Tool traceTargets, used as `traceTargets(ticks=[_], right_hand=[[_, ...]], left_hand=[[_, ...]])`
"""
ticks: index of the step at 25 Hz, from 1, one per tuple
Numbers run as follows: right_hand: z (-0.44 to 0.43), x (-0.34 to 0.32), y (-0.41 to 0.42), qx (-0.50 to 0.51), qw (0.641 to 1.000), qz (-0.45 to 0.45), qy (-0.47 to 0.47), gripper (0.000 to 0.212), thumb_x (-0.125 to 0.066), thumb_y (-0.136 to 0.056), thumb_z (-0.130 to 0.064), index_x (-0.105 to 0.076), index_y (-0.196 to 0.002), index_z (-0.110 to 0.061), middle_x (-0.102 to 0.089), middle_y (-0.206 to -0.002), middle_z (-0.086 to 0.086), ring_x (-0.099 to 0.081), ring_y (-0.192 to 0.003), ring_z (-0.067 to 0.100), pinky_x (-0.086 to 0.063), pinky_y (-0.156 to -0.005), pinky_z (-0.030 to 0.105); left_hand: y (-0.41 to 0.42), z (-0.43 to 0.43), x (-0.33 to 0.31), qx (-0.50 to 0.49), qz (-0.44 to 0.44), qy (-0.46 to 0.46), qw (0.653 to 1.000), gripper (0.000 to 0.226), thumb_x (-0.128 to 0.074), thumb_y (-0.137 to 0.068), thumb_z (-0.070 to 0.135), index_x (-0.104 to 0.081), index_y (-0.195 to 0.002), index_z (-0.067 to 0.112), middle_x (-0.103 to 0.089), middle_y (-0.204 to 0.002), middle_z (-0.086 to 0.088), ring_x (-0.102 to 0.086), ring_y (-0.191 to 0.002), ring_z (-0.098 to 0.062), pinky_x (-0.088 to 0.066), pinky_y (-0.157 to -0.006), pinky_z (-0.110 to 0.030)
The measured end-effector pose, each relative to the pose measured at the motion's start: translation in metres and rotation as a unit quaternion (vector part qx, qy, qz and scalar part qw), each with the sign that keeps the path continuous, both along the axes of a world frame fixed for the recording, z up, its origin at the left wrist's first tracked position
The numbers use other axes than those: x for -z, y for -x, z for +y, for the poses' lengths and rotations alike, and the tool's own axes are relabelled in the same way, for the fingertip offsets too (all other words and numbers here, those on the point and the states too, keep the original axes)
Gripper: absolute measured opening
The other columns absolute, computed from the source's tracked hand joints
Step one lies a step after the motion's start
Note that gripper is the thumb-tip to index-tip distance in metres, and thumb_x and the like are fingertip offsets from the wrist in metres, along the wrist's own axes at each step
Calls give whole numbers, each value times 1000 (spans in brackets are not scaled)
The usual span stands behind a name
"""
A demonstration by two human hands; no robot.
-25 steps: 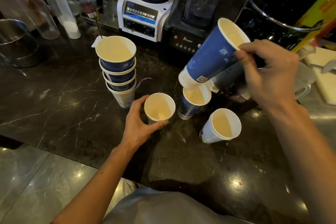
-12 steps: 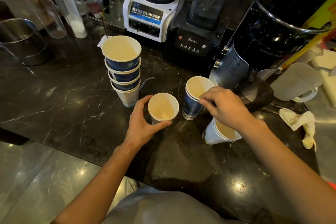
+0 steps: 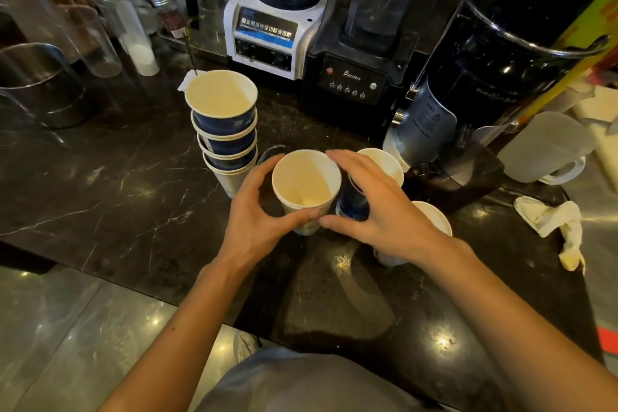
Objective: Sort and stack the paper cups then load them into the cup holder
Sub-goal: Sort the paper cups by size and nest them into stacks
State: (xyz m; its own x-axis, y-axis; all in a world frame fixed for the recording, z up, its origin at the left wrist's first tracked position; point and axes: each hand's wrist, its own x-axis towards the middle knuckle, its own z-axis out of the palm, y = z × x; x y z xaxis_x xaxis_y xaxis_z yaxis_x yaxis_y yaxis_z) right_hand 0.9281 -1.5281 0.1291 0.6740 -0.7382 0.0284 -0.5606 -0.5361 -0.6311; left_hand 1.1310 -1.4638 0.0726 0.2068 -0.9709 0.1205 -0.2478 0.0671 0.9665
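Both hands, left hand [image 3: 257,221] and right hand [image 3: 374,211], clamp their fingers around one white cup [image 3: 306,189] (upright), right of the cup stack [image 3: 224,130].

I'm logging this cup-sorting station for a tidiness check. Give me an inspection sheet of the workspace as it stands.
Surface: dark marble counter, glossy.
Job's things: white cup upright between both hands; cup stack to its left; blue cup and another white cup partly hidden behind the right hand. Cup holder: nothing seen.
Clutter: crumpled cloth, frosted jug, clear tumblers.
Grippers: left hand and right hand both curled around the white cup.
Cables: nothing seen.
Surroundings: white blender, black blender, black machine, steel pot.
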Motion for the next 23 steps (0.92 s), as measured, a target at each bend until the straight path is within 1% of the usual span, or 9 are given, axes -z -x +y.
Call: traceTargets(ticks=[3, 5, 7, 9, 11, 13, 17, 20, 23], right_hand=[[6, -9, 6, 42, 990, -101, -88, 103, -74, -71, -60, -15, -152, -37, -32, -154, -12, -32, -142, 8, -36, -114, 46], [11, -15, 15, 89, 979, -162, -87, 105, -78, -69, -57, -16, -152, -37, -37, -152, -11, -37, -140, 9, -38, -112, 49], [13, -21, 23, 113, 974, -190, -60, 99, -81, -70, -49, -26, -150, -31, -43, -147, -12, -41, -136, 7, -42, -110, 44], [15, -28, 44, 147, 966, -209, -31, 93, -85, -70, -42, -33, -146, -23, -46, -140, -16, -45, -131, 2, -45, -106, 29], [15, -31, 66, 183, 956, -231, -6, 90, -85, -69, -37, -35, -143, -20, -47, -135, -18, -46, -126, -4, -43, -100, 15], [17, -32, 89, 221, 943, -248, 14, 91, -82, -70, -37, -36, -144, -14, -48, -136, -13, -46, -126, -5, -41, -98, 12], [23, -28, 113, 271, 929, -251, 39, 93, -76, -70, -42, -34, -146, -11, -45, -134, -22, -44, -123, -13, -41, -94, 8], [26, -20, 119, 288, 932, -217, 37, 96, -79, -69, -48, -32, -147, -18, -41, -132, -37, -40, -123, -17, -39, -95, 6], [25, -6, 120, 293, 940, -177, -4, 96, -84, -70, -42, -31, -148, -24, -36, -120, -55, -36, -118, -26, -36, -94, 5]], left_hand=[[6, -5, -40, 43, 10, 44, 998, 89, -82, -65, 44, -43, -141, 21, -54, -138, 9, -51, -129, -5, -46, -104, -27], [20, -13, -56, 96, 0, 60, 994, 89, -82, -66, 39, -42, -142, 15, -55, -137, 6, -52, -128, -7, -47, -102, -25], [27, -18, -64, 130, -16, 63, 989, 89, -83, -69, 34, -40, -144, 13, -54, -139, 7, -52, -129, -6, -46, -103, -25], [33, -24, -68, 151, -42, 67, 985, 89, -82, -72, 32, -38, -147, 14, -51, -142, 6, -49, -132, -5, -43, -107, -26], [26, -26, -76, 113, -91, 97, 985, 82, -78, -77, 37, -38, -146, 17, -49, -144, 4, -46, -134, -5, -39, -110, -26], [12, -30, -85, 41, -165, 143, 975, 77, -73, -80, 42, -40, -143, 15, -47, -143, 2, -44, -134, -6, -36, -111, -21], [-28, -37, -88, -81, -317, 179, 928, 81, -77, -78, 42, -41, -141, 7, -40, -146, -18, -36, -138, -28, -28, -117, -29], [-46, -42, -73, -128, -312, 127, 933, 96, -81, -69, 48, -33, -147, 16, -24, -155, -18, -21, -144, -32, -24, -119, -38], [-55, -45, -54, -141, -295, 91, 941, 102, -86, -65, 41, -30, -148, 18, -15, -157, -19, -17, -146, -34, -20, -118, -30]])
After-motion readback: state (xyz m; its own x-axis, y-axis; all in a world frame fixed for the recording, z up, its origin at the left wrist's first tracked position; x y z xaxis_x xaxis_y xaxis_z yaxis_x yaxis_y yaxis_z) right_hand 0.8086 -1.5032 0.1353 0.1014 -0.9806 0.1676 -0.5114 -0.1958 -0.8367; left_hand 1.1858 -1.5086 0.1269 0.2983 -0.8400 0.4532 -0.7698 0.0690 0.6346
